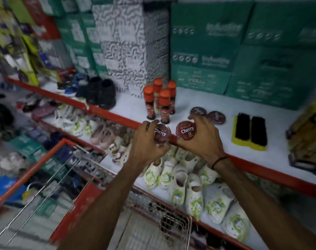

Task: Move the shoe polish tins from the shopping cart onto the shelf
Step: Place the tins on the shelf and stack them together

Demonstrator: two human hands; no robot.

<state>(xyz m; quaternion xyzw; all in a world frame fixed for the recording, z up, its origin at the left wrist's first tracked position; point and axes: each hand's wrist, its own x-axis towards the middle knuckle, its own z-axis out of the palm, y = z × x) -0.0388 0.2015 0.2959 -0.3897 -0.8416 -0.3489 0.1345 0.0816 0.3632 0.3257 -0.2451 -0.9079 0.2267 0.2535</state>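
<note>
We hold two shoe polish tins in the air just at the red front edge of the shelf (198, 103): the left tin (160, 132) is gripped around its rim by our left hand (146, 141), and the right tin (187, 130) is clamped the same way in our right hand (202, 139), both lids facing up with the "Cherry" lettering readable. Neither tin touches the shelf yet. Two placed tins (207, 115) already lie flat on the white shelf board just behind our right hand, side by side, between the orange-capped bottles (160, 101) towards the left and the black brushes (250, 130) towards the right. So we judge the task partly done: two tins are down, two more are about to be set near them. The shopping cart (67, 177) sits below and to the left of the shelf's front edge; its contents are blurred, and we cannot tell whether more tins remain inside.
</note>
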